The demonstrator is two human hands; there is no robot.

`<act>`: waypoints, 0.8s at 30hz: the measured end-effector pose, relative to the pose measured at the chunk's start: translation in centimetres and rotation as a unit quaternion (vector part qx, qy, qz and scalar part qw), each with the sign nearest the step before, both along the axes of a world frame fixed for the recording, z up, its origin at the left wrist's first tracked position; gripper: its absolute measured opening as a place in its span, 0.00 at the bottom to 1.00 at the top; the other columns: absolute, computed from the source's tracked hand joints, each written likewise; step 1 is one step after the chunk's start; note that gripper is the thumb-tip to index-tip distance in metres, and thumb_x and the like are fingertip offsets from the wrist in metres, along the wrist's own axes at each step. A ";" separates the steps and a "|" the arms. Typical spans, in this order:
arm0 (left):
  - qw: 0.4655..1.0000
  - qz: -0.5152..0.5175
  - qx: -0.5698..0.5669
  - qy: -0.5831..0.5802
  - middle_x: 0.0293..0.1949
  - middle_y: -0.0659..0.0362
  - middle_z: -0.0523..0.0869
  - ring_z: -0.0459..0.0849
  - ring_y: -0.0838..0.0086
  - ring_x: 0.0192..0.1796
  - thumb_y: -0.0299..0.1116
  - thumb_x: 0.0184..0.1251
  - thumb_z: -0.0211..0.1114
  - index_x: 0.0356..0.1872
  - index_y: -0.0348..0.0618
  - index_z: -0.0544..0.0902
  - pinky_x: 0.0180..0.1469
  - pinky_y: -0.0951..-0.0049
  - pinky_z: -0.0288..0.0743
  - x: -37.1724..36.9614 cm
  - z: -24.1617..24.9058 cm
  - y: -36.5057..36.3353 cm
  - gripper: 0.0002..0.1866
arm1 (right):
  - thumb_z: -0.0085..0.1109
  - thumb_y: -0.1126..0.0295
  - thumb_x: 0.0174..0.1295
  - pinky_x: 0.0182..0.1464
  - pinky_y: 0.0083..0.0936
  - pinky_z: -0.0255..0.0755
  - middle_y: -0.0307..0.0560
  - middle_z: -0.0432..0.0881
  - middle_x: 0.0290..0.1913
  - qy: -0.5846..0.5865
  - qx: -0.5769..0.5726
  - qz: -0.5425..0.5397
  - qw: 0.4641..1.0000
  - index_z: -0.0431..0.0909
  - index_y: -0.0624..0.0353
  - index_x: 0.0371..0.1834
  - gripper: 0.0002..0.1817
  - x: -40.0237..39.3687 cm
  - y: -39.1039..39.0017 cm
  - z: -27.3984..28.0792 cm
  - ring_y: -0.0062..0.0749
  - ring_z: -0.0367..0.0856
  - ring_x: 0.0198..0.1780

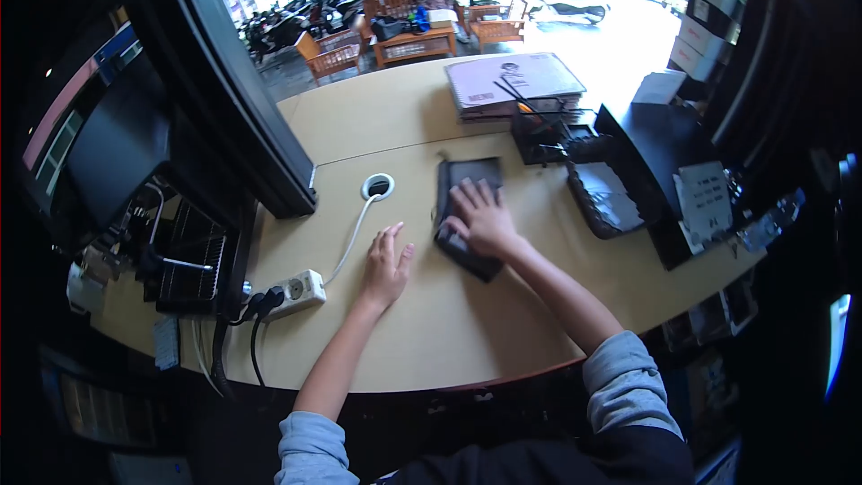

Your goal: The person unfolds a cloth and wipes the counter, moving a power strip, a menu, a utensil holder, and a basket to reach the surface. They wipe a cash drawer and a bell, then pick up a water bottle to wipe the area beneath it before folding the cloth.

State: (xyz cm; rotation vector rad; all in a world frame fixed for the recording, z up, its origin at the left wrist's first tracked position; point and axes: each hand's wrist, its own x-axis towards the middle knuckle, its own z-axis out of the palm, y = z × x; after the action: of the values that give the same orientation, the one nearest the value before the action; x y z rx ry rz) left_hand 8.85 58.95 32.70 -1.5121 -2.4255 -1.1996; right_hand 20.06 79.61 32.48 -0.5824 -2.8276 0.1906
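A flat black case (473, 171), like a pouch or bill folder, lies on the light wooden counter (296, 332) in front of me. Spread over its middle, my right hand (485, 223) presses down with palm and fingers flat, hiding part of the case and slightly blurred. To its left, my left hand (386, 274) rests on its side at the counter with fingers stretched out, holding nothing. A white power strip (303, 292) with black plugs sits left of that hand, and its white cable (353, 238) runs up to a round cable hole (378, 186).
A stack of pink menus (514, 81) is at the far edge. Right of the case stand a black pen holder (541, 142) and a dark scalloped tray (611, 199). A black post (238, 81) and a monitor (121, 148) flank the left. Outside are wooden benches and parked motorbikes.
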 end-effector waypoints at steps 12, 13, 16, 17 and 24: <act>0.999 -0.027 0.008 0.030 0.58 0.48 0.74 0.71 0.55 0.62 0.39 0.65 0.58 0.62 0.40 0.67 0.65 0.57 0.61 2.8 3.0 2.1 0.26 | 0.35 0.37 0.65 0.72 0.59 0.34 0.50 0.50 0.76 -0.009 -0.028 -0.068 0.997 0.53 0.49 0.74 0.39 8.7 -1.9 0.8 0.53 0.44 0.76; 0.998 -0.049 0.007 0.047 0.57 0.49 0.74 0.71 0.56 0.62 0.39 0.64 0.60 0.62 0.41 0.67 0.65 0.57 0.61 3.6 3.8 3.0 0.27 | 0.36 0.36 0.65 0.73 0.58 0.34 0.49 0.51 0.76 -0.005 -0.037 -0.062 0.997 0.54 0.49 0.74 0.40 9.7 -1.5 0.8 0.52 0.44 0.76; 0.993 -0.089 0.022 0.077 0.57 0.52 0.75 0.72 0.60 0.61 0.39 0.61 0.62 0.60 0.43 0.69 0.63 0.57 0.62 5.1 5.0 6.7 0.27 | 0.38 0.36 0.64 0.73 0.55 0.36 0.47 0.52 0.76 0.013 -0.041 -0.109 0.993 0.56 0.48 0.73 0.40 13.2 -0.5 1.2 0.49 0.45 0.76; 0.991 -0.111 0.020 0.069 0.58 0.52 0.74 0.72 0.60 0.61 0.39 0.61 0.62 0.60 0.42 0.70 0.63 0.57 0.63 5.4 5.4 8.2 0.26 | 0.39 0.37 0.64 0.73 0.54 0.38 0.47 0.52 0.76 0.021 -0.047 -0.137 0.989 0.57 0.49 0.73 0.39 14.0 -0.3 1.3 0.49 0.46 0.76; 0.987 -0.137 -0.025 0.074 0.59 0.52 0.74 0.74 0.59 0.61 0.39 0.61 0.62 0.58 0.40 0.71 0.60 0.56 0.69 6.1 4.4 22.5 0.25 | 0.43 0.39 0.63 0.72 0.58 0.40 0.50 0.53 0.75 0.044 -0.025 -0.151 0.987 0.59 0.51 0.71 0.38 14.9 -0.1 0.5 0.52 0.48 0.75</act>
State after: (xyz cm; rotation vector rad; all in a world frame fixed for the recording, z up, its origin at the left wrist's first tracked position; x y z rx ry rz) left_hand 14.97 81.45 37.08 -1.9249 -2.2242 -1.0243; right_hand 34.93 79.47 33.00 -0.9775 -2.6156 0.2239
